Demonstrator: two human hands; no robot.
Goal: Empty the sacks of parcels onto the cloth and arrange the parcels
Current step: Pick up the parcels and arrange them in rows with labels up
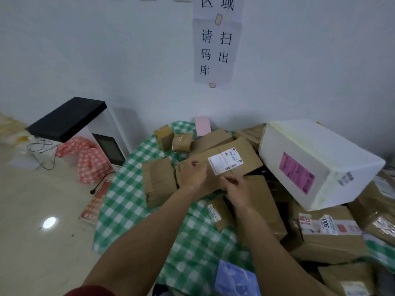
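Green-checked cloth (pixel 126 189) already carried a jumbled heap of parcels (pixel 329 238); left hand (pixel 195 174) and right hand (pixel 237 189) gripped one box (pixel 235 159), fingers curled, sorting apparently barely begun.

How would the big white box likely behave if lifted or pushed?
The white box looks like foam, so probably stiff and light for its bulk. It lies tilted on brown parcels, so a push may slide or tip it.

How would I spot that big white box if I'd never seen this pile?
Find the green checked cloth below the wall sign. On its right, atop brown cardboard parcels, lies the white box. It alone is white, with a pink label.
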